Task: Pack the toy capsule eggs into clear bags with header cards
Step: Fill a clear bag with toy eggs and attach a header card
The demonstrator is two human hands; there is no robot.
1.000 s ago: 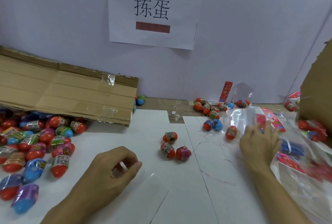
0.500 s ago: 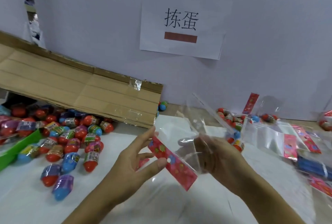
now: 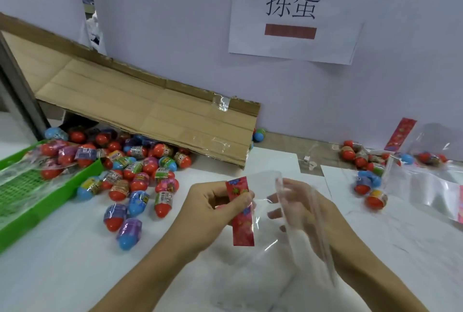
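A clear bag (image 3: 270, 214) is being held up over the white table (image 3: 62, 269), near its front edge. Its red header card (image 3: 241, 211) is being pinched by the left hand (image 3: 215, 207), thumb on the card's face and fingers curled behind it. The right hand (image 3: 300, 209) is being seen through the film (blurred by the plastic), fingers spread and nearly straight; whether it is lying inside the bag or behind it cannot be told. The bag's open rim is being lifted toward the wall (image 3: 175, 36), and its lower end is trailing down toward the table between the forearms.

A heap of eggs (image 3: 140, 171) is lying to the left, spilling out from under a leaning cardboard sheet (image 3: 150, 111) and reaching to just beside the left hand. The nearest eggs are being left apart from the bag. A green tray (image 3: 52, 194) is sitting at the left edge, holding a few eggs and some film. A smaller group, here called right eggs (image 3: 363, 161), is lying by the wall on the right, beside a stack of spare bags (image 3: 431, 186) running off the right edge. Bare table is showing in front of the heap and below the forearms. A paper sign (image 3: 293, 13) is being displayed on the wall above.
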